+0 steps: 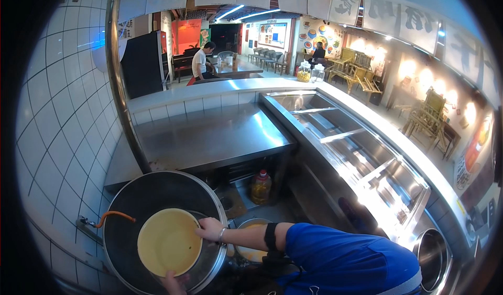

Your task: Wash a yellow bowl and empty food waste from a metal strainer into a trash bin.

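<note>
I hold a round yellow basin over the wide mouth of a large metal pot. The basin's inside faces up at me, and a small dark spot marks it low on the right. My right hand grips the rim on the right, with a bracelet at the wrist. At the lower rim is my left hand, only partly in view. An orange hose runs from a wall tap over the pot's left edge. How deep the pot goes is hidden behind the basin.
A vertical metal pipe rises behind the pot beside a steel worktop. A red-capped oil bottle stands below. Another basin sits under my right arm. Steel counter wells line the right. A seated person is beyond the counter.
</note>
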Tool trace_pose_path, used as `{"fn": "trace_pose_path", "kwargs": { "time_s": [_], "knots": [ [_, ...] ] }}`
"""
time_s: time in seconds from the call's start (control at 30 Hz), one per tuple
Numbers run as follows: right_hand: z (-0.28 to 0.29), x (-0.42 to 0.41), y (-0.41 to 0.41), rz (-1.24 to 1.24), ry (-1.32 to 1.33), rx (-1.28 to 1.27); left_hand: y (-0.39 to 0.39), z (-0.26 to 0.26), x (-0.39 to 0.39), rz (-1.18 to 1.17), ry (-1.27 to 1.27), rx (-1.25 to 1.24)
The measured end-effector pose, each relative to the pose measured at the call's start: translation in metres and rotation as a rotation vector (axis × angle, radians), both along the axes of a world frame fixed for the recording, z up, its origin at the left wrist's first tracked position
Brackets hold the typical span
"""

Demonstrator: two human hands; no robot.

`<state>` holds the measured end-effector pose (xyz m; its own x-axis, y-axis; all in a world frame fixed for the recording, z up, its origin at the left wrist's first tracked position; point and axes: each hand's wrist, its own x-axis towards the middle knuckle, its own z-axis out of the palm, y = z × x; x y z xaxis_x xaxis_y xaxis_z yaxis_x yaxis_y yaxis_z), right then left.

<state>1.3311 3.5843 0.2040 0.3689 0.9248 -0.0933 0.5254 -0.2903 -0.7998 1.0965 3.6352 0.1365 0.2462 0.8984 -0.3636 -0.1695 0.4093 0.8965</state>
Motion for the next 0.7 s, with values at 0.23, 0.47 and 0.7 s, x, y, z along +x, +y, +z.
{"fn": "trace_pose_path", "kwargs": {
  "time_s": [0.23, 0.47, 0.7],
  "knots": [
    [-0.001, 0.0, 0.0, 0.007, -0.001, 0.001, -0.001, 0.001, -0.001, 0.012, -0.007, -0.009],
    [-0.004, 0.0, 0.001, 0.0, -0.005, 0.032, -0.008, 0.007, 0.003, 0.063, -0.015, -0.003],
    [-0.003, -0.001, 0.0, -0.02, 0.064, 0.021, -0.013, 0.024, 0.007, 0.056, -0.058, -0.027]
  ]
}}
